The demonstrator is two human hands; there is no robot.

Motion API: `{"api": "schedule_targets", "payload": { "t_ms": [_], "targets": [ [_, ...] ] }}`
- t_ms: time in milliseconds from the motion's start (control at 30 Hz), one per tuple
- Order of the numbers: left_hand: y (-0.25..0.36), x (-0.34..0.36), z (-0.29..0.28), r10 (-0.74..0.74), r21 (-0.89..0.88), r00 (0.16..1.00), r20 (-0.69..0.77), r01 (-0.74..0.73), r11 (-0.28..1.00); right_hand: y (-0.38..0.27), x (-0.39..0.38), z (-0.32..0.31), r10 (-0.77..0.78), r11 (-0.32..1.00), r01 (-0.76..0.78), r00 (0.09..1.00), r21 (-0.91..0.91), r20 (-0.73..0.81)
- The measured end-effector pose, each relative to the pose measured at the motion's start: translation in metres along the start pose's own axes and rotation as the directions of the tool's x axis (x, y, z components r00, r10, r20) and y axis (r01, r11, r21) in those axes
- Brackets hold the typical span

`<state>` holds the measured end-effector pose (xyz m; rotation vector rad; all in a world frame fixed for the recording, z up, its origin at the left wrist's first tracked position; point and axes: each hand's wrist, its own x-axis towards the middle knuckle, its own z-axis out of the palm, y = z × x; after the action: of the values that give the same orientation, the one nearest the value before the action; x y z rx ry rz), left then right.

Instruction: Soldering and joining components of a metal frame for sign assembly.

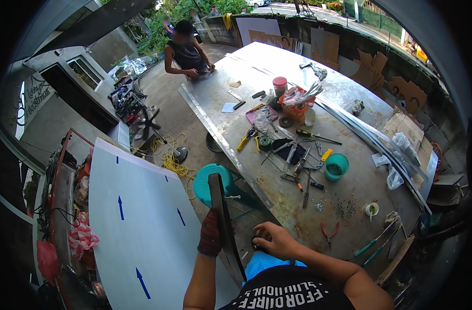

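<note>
My left hand (pixel 210 235), in a dark red and black glove, is wrapped round a long dark bar (pixel 225 222) that slants up from my lap. A small pale bolt-like piece (pixel 233 197) shows beside the bar's upper end. My bare right hand (pixel 275 239) hovers by my blue shorts (pixel 272 262), its fingers loosely bent and apart. Just under those fingertips is a small black thing (pixel 257 246) that I cannot make out. A teal round stool (pixel 207 182) stands beyond the bar.
A metal-topped table (pixel 292 217) carries pliers (pixel 329 233), a teal cup (pixel 336 167), an orange basket (pixel 298 109), loose fasteners and long metal strips (pixel 373 139). On my left leans a large pale panel (pixel 143 206) with blue arrows. Yellow cord (pixel 175 165) lies on the floor. Another person (pixel 187 54) is at the table's far end.
</note>
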<state>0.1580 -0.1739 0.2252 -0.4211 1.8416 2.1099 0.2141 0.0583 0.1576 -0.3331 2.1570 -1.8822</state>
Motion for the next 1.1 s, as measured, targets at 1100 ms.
{"api": "schedule_targets", "payload": {
  "t_ms": [1100],
  "targets": [
    [0.012,0.044,0.000,0.224,-0.657,0.963,0.151,-0.071,0.751,-0.013,-0.047,0.033,-0.113,0.952,0.106,0.994,-0.289,-0.010]
  ]
}}
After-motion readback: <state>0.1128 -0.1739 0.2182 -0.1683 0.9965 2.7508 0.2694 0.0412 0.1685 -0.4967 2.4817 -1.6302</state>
